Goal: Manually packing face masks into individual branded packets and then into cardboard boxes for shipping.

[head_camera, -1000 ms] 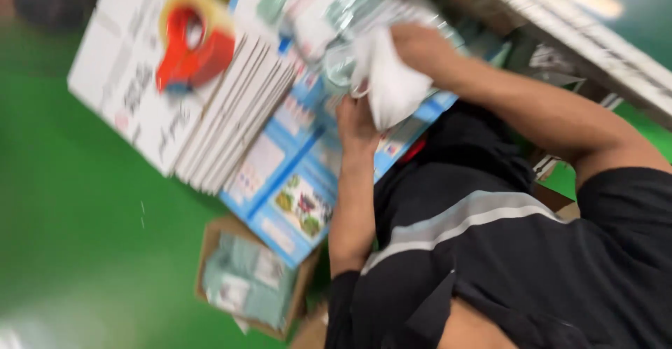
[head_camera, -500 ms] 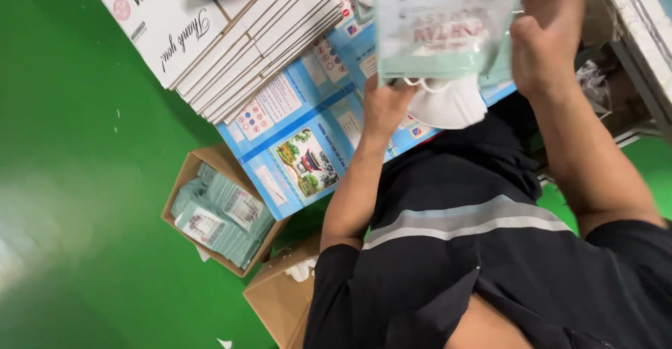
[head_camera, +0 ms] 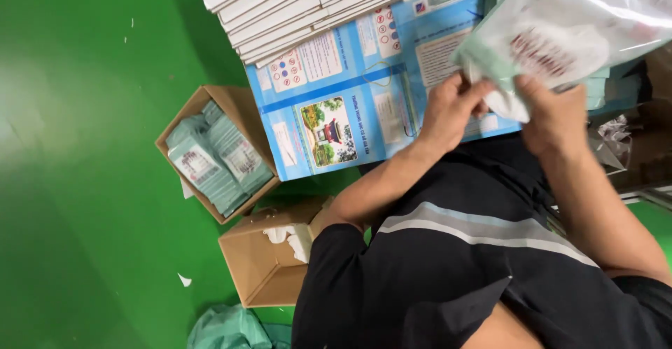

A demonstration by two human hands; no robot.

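Both hands hold one clear plastic pouch (head_camera: 560, 34) with a pale green edge and a white folded item inside. My left hand (head_camera: 448, 107) pinches its lower left corner. My right hand (head_camera: 553, 114) grips the pouch's bottom edge, with white material showing between the two hands. The pouch is raised over a blue printed sheet (head_camera: 350, 104) that covers the work surface. My black shirt with a grey stripe fills the lower right.
A stack of flat white cartons (head_camera: 308, 6) lies at the top. On the green floor stand an open cardboard box (head_camera: 183, 118) full of green pouches and a second cardboard box (head_camera: 262, 268) with white items. A green bag (head_camera: 227, 329) lies below.
The pouch and both hands have come closer and lower right in view. My left hand moved up from below the pouch to pinch its corner. The view shifted toward the floor boxes.
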